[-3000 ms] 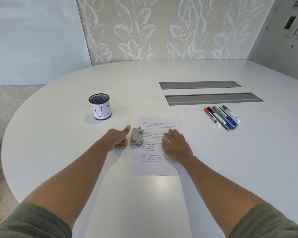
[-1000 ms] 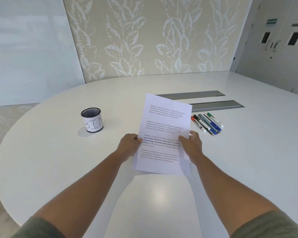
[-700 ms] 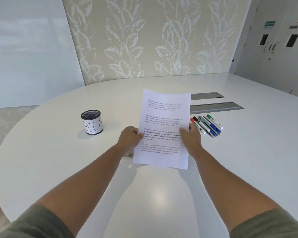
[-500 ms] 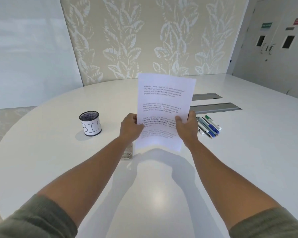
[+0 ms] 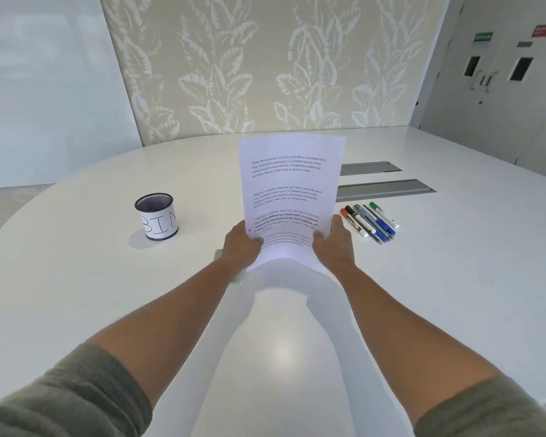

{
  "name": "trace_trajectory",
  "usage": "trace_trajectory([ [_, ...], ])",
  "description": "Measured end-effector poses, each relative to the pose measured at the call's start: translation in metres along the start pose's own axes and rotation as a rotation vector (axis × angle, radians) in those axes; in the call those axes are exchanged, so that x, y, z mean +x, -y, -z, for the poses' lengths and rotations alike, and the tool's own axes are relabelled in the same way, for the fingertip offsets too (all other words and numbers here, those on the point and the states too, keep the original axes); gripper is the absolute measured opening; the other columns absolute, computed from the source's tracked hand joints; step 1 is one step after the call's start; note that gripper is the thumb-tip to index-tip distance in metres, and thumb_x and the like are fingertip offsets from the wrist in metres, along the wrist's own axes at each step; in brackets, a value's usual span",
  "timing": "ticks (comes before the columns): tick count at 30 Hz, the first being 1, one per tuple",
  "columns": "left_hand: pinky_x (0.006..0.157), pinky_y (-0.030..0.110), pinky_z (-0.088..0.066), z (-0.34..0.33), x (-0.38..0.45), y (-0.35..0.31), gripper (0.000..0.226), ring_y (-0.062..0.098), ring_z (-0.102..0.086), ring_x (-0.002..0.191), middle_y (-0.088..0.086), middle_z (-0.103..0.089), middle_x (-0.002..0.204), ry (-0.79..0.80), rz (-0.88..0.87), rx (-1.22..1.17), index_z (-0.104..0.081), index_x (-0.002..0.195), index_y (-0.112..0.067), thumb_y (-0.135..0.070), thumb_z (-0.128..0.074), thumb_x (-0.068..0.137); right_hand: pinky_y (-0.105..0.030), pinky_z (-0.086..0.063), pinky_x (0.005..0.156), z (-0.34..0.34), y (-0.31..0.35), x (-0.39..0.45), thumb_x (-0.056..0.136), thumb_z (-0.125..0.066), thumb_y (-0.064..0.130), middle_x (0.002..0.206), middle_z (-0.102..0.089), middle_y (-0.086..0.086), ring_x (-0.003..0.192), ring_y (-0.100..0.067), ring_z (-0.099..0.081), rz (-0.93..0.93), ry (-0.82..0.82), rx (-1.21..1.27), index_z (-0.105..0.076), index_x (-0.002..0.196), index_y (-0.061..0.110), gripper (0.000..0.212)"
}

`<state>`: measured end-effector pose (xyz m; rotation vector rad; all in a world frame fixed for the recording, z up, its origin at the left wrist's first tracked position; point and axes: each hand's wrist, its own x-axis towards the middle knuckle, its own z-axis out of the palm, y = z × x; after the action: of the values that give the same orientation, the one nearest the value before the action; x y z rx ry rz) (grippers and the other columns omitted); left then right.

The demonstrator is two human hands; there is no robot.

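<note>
Holding white printed paper sheet (image 5: 289, 197) up over round white table (image 5: 454, 279), long side standing almost straight up, top edge leaning away. Left hand (image 5: 241, 244) pinches bottom left edge, right hand (image 5: 333, 244) pinches bottom right edge.

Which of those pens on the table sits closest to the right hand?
The red-capped pen, at the row's left end beside the right hand; the green-capped pen lies farthest.

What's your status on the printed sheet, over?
Left hand and right hand grip printed sheet at lower sides. Sheet held upright, off table. Nothing in the way.
</note>
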<state>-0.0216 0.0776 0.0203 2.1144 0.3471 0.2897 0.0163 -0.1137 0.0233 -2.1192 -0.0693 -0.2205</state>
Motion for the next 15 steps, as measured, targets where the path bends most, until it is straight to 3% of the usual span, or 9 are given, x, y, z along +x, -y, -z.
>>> trace_trajectory([
  [4, 0.059, 0.024, -0.045, -0.006, -0.009, 0.016, 0.034, 0.024, -0.063, 0.089, 0.0, -0.068, 0.104, 0.124, 0.067, 0.075, -0.067, 0.11, -0.021, -0.012, -0.051, 0.082, -0.045, -0.055, 0.08, -0.009, -0.034, -0.015, 0.089, -0.05, 0.012, 0.109, -0.062, -0.013, 0.097, -0.038, -0.062, -0.093, 0.1, -0.109, -0.042, 0.108, 0.011, 0.021],
  [8, 0.061, 0.028, -0.05, -0.007, -0.009, 0.017, 0.029, 0.029, -0.067, 0.085, 0.006, -0.07, 0.095, 0.206, 0.098, 0.173, -0.071, 0.099, -0.016, -0.012, -0.049, 0.079, -0.043, -0.054, 0.077, -0.011, -0.043, -0.017, 0.087, -0.049, 0.011, 0.1, -0.061, -0.01, 0.093, -0.037, -0.062, -0.129, 0.126, -0.136, -0.042, 0.105, 0.012, 0.019],
  [11, 0.052, 0.023, -0.044, -0.009, -0.004, 0.015, 0.03, 0.028, -0.065, 0.078, 0.005, -0.071, 0.094, 0.22, 0.136, 0.149, -0.072, 0.097, -0.016, -0.013, -0.049, 0.077, -0.043, -0.054, 0.077, -0.013, -0.042, -0.012, 0.088, -0.05, 0.011, 0.102, -0.06, -0.01, 0.093, -0.036, -0.061, -0.13, 0.12, -0.138, -0.041, 0.104, 0.012, 0.018],
  [13, 0.053, 0.025, -0.051, -0.009, 0.0, 0.013, 0.032, 0.025, -0.065, 0.077, 0.003, -0.071, 0.094, 0.198, 0.17, 0.105, -0.071, 0.096, -0.017, -0.016, -0.048, 0.073, -0.042, -0.053, 0.077, -0.013, -0.041, -0.007, 0.088, -0.049, 0.01, 0.1, -0.058, -0.008, 0.091, -0.034, -0.06, -0.132, 0.107, -0.127, -0.041, 0.104, 0.012, 0.018],
  [15, 0.067, 0.038, -0.062, -0.009, 0.008, 0.014, 0.033, 0.026, -0.07, 0.083, 0.002, -0.071, 0.097, 0.166, 0.195, 0.059, -0.07, 0.095, -0.019, -0.019, -0.047, 0.071, -0.043, -0.053, 0.078, -0.013, -0.04, -0.003, 0.088, -0.049, 0.011, 0.098, -0.057, -0.005, 0.091, -0.033, -0.059, -0.133, 0.085, -0.106, -0.044, 0.107, 0.011, 0.02],
])
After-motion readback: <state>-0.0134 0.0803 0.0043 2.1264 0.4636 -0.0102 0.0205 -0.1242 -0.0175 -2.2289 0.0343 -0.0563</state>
